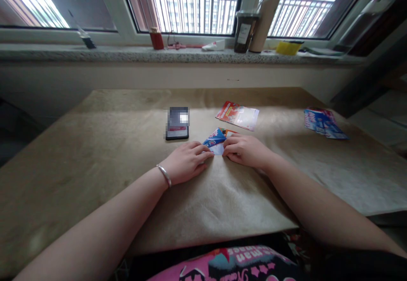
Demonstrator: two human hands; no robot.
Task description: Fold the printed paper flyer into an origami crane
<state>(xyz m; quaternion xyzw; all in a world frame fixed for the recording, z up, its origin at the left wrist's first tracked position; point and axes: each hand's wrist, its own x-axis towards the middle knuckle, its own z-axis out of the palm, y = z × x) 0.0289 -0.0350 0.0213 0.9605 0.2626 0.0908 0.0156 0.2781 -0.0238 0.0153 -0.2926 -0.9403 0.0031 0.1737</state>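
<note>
A small folded piece of printed paper [216, 140], blue, white and orange, lies on the tan table [95, 153] in front of me. My left hand [186, 162], a silver bangle on its wrist, presses its fingertips on the paper's left edge. My right hand [246, 149] has its fingers curled down onto the paper's right edge. Both hands pinch the paper against the tabletop. A dark phone [177, 124] lies just beyond my left hand.
A red and white leaflet [238, 115] lies behind the paper; a blue leaflet [322, 123] sits near the table's right edge. The window sill holds a red cup [157, 40], a brush [85, 38], a dark jar [244, 32] and a yellow container [288, 47].
</note>
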